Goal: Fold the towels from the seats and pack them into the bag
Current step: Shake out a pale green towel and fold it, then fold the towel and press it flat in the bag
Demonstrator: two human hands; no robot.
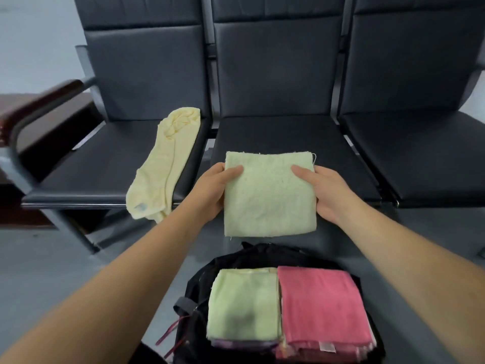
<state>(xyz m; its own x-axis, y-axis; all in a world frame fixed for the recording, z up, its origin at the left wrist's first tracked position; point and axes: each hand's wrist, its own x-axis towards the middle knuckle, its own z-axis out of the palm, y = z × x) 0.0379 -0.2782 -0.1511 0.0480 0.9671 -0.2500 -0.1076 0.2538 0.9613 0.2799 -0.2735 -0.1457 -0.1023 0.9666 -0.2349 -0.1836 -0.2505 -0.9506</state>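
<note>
1. Standing in a row before a pale wall [34, 35] are three black padded seats: the left seat [105, 169], middle seat [275, 135] and right seat [420, 153]; the floor [65, 264] is smooth and grey; a dark wooden armrest [39, 101] sits at the far left.
2. Four towels show plainly; thinner edges of more lie under the two in the bag, too stacked to count.
3. One folded pale green towel [270, 195] is held above the middle seat's front edge; the left hand [210, 187] and right hand [325, 190] each grip a side, thumbs on top and fingers curled beneath.
4. One unfolded yellow towel [162, 164] lies on the left seat, its end hanging over the front.
5. One open black bag [199, 282] rests on the floor nearer the person; inside, a green folded towel [244, 303] lies beside a pink folded towel [322, 306], touching.
</note>
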